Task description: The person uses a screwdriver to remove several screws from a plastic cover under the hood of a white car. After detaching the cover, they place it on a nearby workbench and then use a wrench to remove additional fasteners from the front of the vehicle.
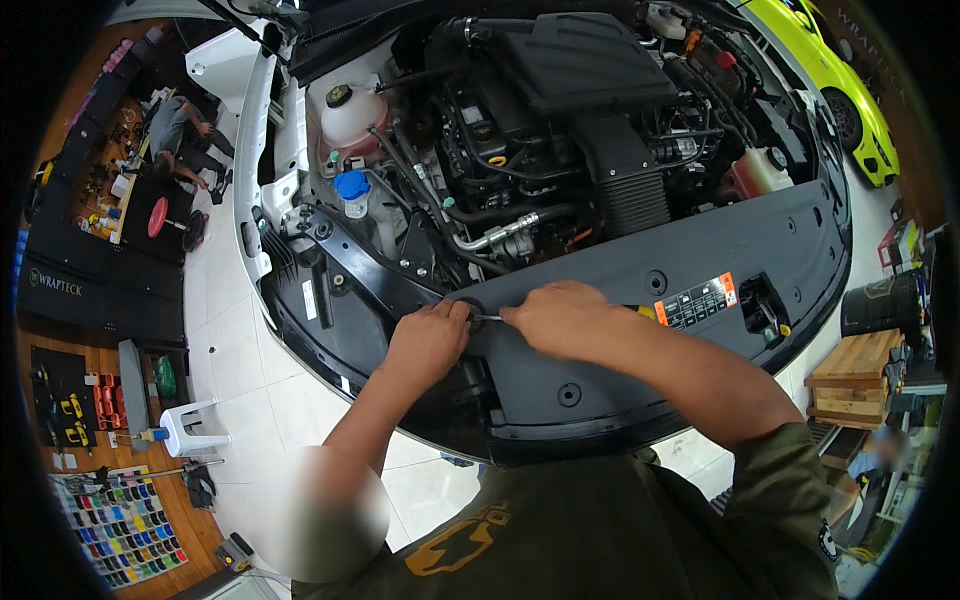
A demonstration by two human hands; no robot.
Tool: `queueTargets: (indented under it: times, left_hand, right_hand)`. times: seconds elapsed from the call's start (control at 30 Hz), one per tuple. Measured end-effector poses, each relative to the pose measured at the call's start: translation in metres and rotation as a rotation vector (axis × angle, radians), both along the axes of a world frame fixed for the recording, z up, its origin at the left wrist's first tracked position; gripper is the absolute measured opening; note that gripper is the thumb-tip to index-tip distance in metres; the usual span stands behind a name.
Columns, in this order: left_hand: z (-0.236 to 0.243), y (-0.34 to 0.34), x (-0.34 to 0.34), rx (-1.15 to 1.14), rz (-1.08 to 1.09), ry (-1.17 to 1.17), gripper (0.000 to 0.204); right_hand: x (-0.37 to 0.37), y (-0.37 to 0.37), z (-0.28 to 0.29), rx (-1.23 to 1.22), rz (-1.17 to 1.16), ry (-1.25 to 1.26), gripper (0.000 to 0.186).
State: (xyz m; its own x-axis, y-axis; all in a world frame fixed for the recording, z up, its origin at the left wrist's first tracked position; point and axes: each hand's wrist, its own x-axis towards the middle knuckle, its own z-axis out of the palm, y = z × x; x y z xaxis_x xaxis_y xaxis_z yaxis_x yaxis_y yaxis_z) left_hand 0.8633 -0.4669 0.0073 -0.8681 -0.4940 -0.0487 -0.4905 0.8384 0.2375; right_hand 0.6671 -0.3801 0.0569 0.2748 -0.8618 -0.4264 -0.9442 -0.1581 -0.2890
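Observation:
My right hand [560, 318] is closed around a screwdriver, most of its handle hidden in the grip. Its thin metal shaft [488, 318] points left, toward my left fingertips. My left hand [430, 338] is closed, its fingers bent together at the tool's tip, beside a dark round spot on the panel. What those fingers pinch is hidden. Both hands rest low over the black plastic cover [620, 270] along the front of the open engine bay. Round push clips sit in this cover, one of them a fastener [569, 394] near its front edge.
Beyond the cover lie the engine's black air box [570, 65], a blue-capped washer filler [352, 190] and a white coolant tank [350, 118]. A white stool [190, 430] stands at left, a wooden crate [855, 375] at right. Another person [180, 135] bends over at far left.

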Motion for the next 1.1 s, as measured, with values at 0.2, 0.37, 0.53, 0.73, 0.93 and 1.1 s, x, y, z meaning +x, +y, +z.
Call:
queueTargets:
  times: [0.2,0.37,0.53,0.73,0.93,1.1]
  left_hand:
    - [0.002,-0.005,0.004,-0.014,0.012,0.065,0.018]
    - [0.007,-0.001,0.007,0.103,0.075,0.072,0.018]
    - [0.002,0.005,0.003,-0.039,-0.011,0.008,0.021]
    - [-0.003,-0.001,0.022,0.142,0.138,0.324,0.019]
    - [0.008,0.022,0.091,1.232,0.606,1.139,0.018]
    - [-0.003,0.059,0.143,1.363,0.625,1.481,0.023]
  right_hand:
    - [-0.015,0.021,-0.027,-0.073,-0.084,-0.091,0.042]
    - [-0.03,0.014,-0.019,-0.186,-0.22,-0.114,0.034]
    - [-0.06,-0.015,-0.049,-0.448,-0.207,0.093,0.027]
    - [-0.088,-0.038,-0.023,-0.003,-0.2,0.032,0.035]
    - [-0.089,-0.026,0.026,-0.024,-0.184,-0.023,0.047]
    - [-0.103,-0.008,0.13,-0.387,-0.361,0.052,0.053]
